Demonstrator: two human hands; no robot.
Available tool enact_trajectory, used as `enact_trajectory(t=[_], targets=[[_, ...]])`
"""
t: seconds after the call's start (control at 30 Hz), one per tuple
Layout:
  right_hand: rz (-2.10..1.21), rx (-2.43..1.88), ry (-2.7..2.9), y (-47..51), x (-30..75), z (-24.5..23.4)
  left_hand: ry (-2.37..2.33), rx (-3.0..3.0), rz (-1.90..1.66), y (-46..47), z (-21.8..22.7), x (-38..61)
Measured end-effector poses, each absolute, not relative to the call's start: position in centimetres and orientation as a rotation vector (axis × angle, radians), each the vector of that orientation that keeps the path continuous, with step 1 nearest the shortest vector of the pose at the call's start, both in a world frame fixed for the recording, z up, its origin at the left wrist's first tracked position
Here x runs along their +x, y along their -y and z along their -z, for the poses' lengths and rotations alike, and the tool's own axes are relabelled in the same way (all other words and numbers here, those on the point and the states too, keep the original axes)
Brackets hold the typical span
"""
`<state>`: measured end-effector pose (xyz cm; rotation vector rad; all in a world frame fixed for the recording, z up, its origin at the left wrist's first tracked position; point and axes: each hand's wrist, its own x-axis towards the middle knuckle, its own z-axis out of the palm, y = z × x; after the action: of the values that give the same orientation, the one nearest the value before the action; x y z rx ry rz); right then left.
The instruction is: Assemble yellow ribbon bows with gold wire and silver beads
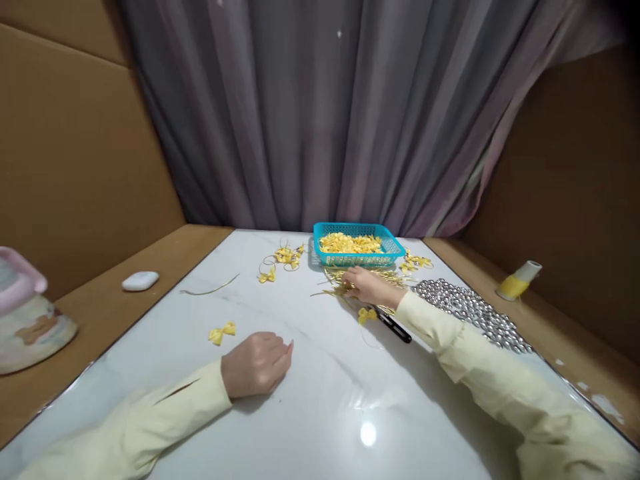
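Two hands in pale yellow sleeves work over a glossy white worktop [320,400] walled in by cardboard and a grey curtain. The left hand [257,363] lies knuckles up on the bare surface, fingers curled under in a loose fist with nothing visible in it; a small yellow ribbon bow [221,332] sits near it, not touching. The right hand [367,285] reaches forward and rests on a scatter of thin gold strands [334,290] lying just in front of a turquoise basket [395,252] filled with yellow bows. Its fingers are bent over the strands, but whether they pinch one cannot be told. Another bow [367,315] and a black pen-like tool [395,328] lie beside that wrist, a heap of silver beads [470,310] to its right, and more bows [285,257] left of the basket.
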<state>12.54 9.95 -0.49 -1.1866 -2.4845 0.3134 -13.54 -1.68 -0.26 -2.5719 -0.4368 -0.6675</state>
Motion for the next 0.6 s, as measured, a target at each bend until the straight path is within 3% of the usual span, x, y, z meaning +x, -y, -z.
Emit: enact_trajectory(t=[0.2,0.6], targets=[[-0.459,-1.216,2.675,-11.4,10.3,1.2,0.474,-2.617,0.806,2.0,1.1,-14.0],[-0.431,-1.135,2.546,-11.6,14.8,-2.2,0.609,-2.901,0.503,0.8,1.2,-14.2]])
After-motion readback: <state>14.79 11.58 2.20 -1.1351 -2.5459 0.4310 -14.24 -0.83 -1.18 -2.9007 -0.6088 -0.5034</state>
